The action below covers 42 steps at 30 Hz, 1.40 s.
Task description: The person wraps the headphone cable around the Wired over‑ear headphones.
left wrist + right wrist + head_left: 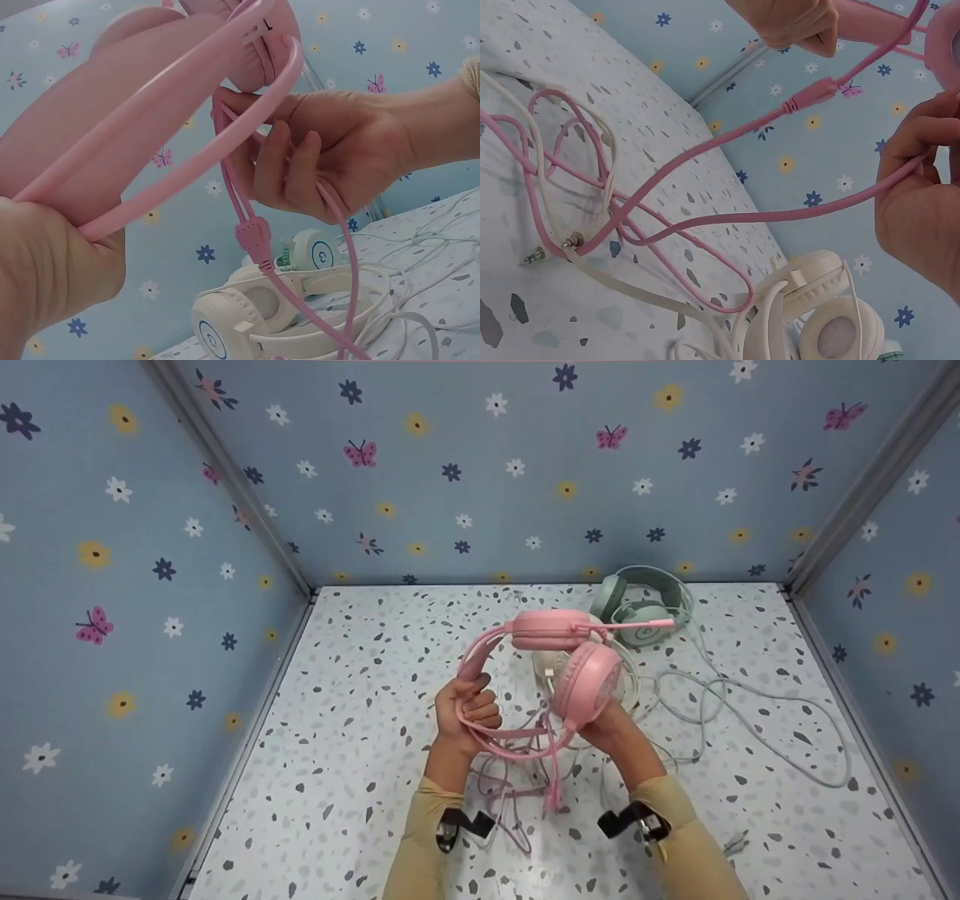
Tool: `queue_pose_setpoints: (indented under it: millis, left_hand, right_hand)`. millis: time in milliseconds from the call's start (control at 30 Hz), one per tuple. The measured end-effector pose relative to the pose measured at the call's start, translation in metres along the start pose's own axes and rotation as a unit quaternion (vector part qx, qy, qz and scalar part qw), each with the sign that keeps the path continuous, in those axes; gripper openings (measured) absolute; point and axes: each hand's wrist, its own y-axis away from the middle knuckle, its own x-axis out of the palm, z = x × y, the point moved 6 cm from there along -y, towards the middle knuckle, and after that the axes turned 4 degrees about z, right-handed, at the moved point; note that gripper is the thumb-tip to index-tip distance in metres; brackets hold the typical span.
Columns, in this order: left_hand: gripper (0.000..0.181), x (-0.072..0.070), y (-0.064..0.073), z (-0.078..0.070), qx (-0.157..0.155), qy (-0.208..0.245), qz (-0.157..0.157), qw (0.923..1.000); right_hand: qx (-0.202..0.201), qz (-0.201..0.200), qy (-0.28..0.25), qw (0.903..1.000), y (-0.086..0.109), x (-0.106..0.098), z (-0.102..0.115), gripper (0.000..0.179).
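A pink headset (551,631) is held up over the speckled table, its thin microphone boom (637,625) pointing right. My left hand (466,714) grips the headband at its left side, fingers curled round it. At the lower ear cup (592,684) is my right hand (609,729), partly hidden behind it in the head view. The left wrist view shows this hand's fingers curled round the pink cable (349,262), with fingertips close by the ear cup. A cable splitter (253,234) hangs below, and the cable runs down to loose loops on the table.
A cream-white headset (806,289) lies under the pink one, its white cable (641,292) crossing the pink loops. Beyond it sits a green headset (652,619), whose cord (795,701) sprawls to the right. Flower-patterned walls (480,495) enclose the table (360,660).
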Motion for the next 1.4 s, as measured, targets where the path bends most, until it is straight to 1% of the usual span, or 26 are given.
queue_pose_setpoints:
  millis: [100, 167, 233, 267, 333, 400, 467, 567, 633, 700, 833, 900, 933, 967, 1000, 1067, 1167, 1200, 1233, 1300, 1367, 1400]
  left_hand:
    - [0.021, -0.008, 0.002, 0.001, 0.025, -0.014, -0.025, 0.9993]
    - [0.022, -0.013, 0.003, 0.0, 0.049, -0.03, -0.056, 0.9967]
    - [0.024, -0.018, 0.003, -0.002, 0.074, -0.05, -0.099, 0.991]
    - [0.024, -0.02, 0.003, -0.003, 0.085, -0.06, -0.122, 0.987]
    - [0.027, -0.025, 0.004, -0.005, 0.106, -0.072, -0.167, 0.9776]
    - [0.029, -0.029, 0.006, -0.007, 0.124, -0.077, -0.206, 0.9676]
    - [0.028, -0.033, 0.009, -0.009, 0.143, -0.078, -0.237, 0.9578]
    - [0.027, -0.038, 0.013, -0.012, 0.166, -0.087, -0.28, 0.9416]
    - [0.025, -0.041, 0.014, -0.013, 0.175, -0.094, -0.301, 0.9327]
    - [0.021, -0.042, 0.014, -0.014, 0.18, -0.1, -0.312, 0.9273]
    - [0.012, -0.043, 0.016, -0.015, 0.197, -0.114, -0.323, 0.9185]
    - [0.012, -0.043, 0.017, -0.017, 0.209, -0.126, -0.326, 0.9134]
    - [0.012, -0.044, 0.018, -0.018, 0.214, -0.133, -0.33, 0.9097]
    - [0.013, -0.044, 0.018, -0.019, 0.217, -0.139, -0.332, 0.9076]
    - [0.014, -0.044, 0.018, -0.021, 0.22, -0.144, -0.332, 0.9061]
    - [0.018, -0.044, 0.018, -0.023, 0.222, -0.152, -0.332, 0.904]
    - [0.026, -0.043, 0.018, -0.027, 0.225, -0.165, -0.333, 0.9009]
    - [0.029, -0.042, 0.018, -0.028, 0.229, -0.169, -0.335, 0.8981]
    - [0.031, -0.041, 0.018, -0.03, 0.234, -0.174, -0.34, 0.894]
    - [0.032, -0.039, 0.017, -0.035, 0.247, -0.182, -0.35, 0.8851]
    - [0.032, -0.036, 0.016, -0.041, 0.26, -0.185, -0.36, 0.8764]
    - [0.032, -0.034, 0.015, -0.044, 0.266, -0.186, -0.366, 0.8724]
  right_hand:
    - [0.011, 0.009, -0.017, 0.9998, 0.004, 0.0, -0.007, 0.013]
    - [0.007, 0.004, -0.008, 0.9999, 0.006, -0.001, -0.011, 0.01]
    - [-0.005, -0.019, 0.017, 0.9997, 0.009, -0.003, -0.014, 0.012]
    - [-0.012, -0.038, 0.034, 0.9986, 0.01, -0.004, -0.015, 0.015]
    - [-0.021, -0.078, 0.08, 0.9935, 0.014, -0.005, -0.016, 0.021]
    - [-0.028, -0.11, 0.126, 0.9855, 0.017, -0.005, -0.017, 0.025]
    - [-0.035, -0.129, 0.178, 0.9749, 0.021, -0.004, -0.017, 0.026]
    - [-0.046, -0.133, 0.253, 0.9572, 0.026, -0.002, -0.015, 0.026]
    - [-0.045, -0.128, 0.297, 0.9451, 0.028, -0.002, -0.013, 0.025]
    - [-0.041, -0.123, 0.325, 0.9368, 0.031, -0.002, -0.012, 0.023]
    - [-0.034, -0.101, 0.364, 0.9252, 0.035, -0.001, -0.012, 0.025]
    - [-0.038, -0.087, 0.391, 0.9154, 0.038, 0.001, -0.013, 0.022]
    - [-0.044, -0.081, 0.408, 0.9085, 0.04, 0.002, -0.013, 0.021]
    - [-0.054, -0.079, 0.429, 0.8981, 0.041, 0.003, -0.012, 0.02]
    - [-0.064, -0.079, 0.454, 0.8854, 0.043, 0.004, -0.011, 0.018]
    - [-0.089, -0.082, 0.502, 0.8565, 0.047, 0.007, -0.008, 0.014]
    - [-0.122, -0.093, 0.573, 0.805, 0.053, 0.011, -0.003, 0.012]
    - [-0.127, -0.093, 0.592, 0.7903, 0.055, 0.012, -0.002, 0.011]
    - [-0.131, -0.094, 0.608, 0.7778, 0.057, 0.014, 0.0, 0.01]
    - [-0.136, -0.093, 0.633, 0.7568, 0.061, 0.017, 0.003, 0.009]
    - [-0.137, -0.09, 0.653, 0.7391, 0.064, 0.02, 0.006, 0.01]
    - [-0.136, -0.089, 0.662, 0.7319, 0.066, 0.022, 0.008, 0.012]
